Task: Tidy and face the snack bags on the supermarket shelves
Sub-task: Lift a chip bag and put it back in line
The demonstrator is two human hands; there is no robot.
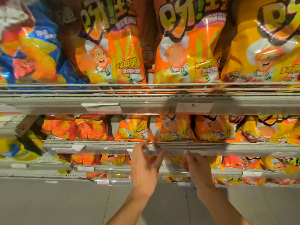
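Left hand (144,166) at grey metal shelf lip (211,147), fingers loosely curled, apparently empty. Right hand (197,168) reaches under lip; grip: cannot tell. Glossy orange snack bags (134,129) stand just above. Risk: knuckles snag lip, topple bags forward, knock price tags (194,107).

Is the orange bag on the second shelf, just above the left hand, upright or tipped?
Upright. The orange bag stands front-facing behind the shelf rail, its printed text level and readable.
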